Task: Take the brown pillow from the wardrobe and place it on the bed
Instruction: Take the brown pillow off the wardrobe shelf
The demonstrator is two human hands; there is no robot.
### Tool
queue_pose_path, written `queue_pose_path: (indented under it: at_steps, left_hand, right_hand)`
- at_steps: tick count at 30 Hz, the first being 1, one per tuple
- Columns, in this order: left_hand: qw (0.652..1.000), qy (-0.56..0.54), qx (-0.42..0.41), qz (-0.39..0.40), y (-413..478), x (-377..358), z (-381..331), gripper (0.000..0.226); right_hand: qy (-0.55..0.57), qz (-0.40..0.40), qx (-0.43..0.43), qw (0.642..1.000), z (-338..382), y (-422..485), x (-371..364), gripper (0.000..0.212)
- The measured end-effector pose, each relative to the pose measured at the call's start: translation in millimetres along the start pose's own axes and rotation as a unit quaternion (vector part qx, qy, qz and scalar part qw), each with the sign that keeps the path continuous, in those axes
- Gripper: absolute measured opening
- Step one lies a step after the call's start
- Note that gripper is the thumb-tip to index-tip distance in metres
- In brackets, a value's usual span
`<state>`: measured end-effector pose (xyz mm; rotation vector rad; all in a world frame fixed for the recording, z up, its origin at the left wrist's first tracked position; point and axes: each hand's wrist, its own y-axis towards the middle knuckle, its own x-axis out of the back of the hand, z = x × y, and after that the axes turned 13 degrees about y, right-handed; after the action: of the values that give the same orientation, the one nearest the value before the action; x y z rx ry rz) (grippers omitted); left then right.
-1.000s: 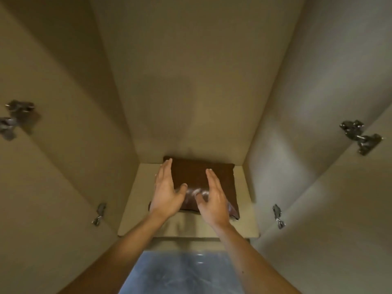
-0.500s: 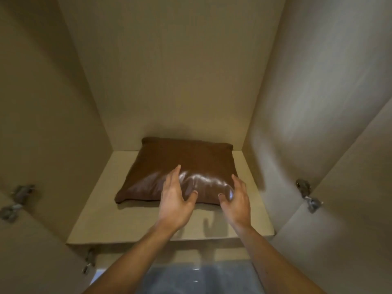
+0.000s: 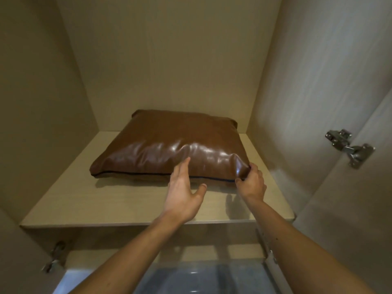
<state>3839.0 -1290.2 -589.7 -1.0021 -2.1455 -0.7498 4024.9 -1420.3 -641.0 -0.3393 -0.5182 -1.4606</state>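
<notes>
The step in hand is judged to be the securing of a two-handed hold before the lift. Nearest the viewer, two bare forearms are seen extended over the front lip of the pale beige laminate shelf [image 3: 118, 200] of the wardrobe. On this shelf, the left hand [image 3: 183, 193] is shown with fingers spread and thumb apart, its fingertips laid against the front face of the glossy brown leather-look square pillow [image 3: 169, 143], not yet closed on anything. The right hand [image 3: 252, 183] is shown pinched on the pillow's front right corner, which is puckered under the fingers. The pillow lies flat on the shelf, its dark piped seam along the front edge, its rear edge near or against the back panel. To the right of the shelf, a metal door hinge [image 3: 350, 148] is fixed at the door's edge; the bed is not in view. For a clean lift, the left hand would best be slid further left along the front seam and closed on it, so that the slippery cover is held at two well-separated points and drawn forward level, clear of the side walls.
</notes>
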Motion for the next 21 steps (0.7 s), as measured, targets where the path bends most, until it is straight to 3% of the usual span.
queue_pose_path:
  at_steps: [5,12,17,21]
  left_hand:
    - [1.000,0.003,0.012,0.002,-3,1,-8,0.085]
    - [0.999,0.016,0.028,0.013,-13,-5,-13,0.086]
    - [0.997,0.036,0.066,0.027,-23,-4,-8,0.087]
    - [0.986,0.132,0.082,0.060,-28,4,4,0.094]
  right_hand:
    - [0.005,-0.043,0.006,0.999,4,-31,-7,0.066]
    - [0.064,-0.037,0.061,0.995,-3,-97,-26,0.057]
    - [0.156,0.014,0.099,0.983,2,-146,-30,0.041]
    - [0.177,0.122,0.141,0.966,8,-197,-42,0.026]
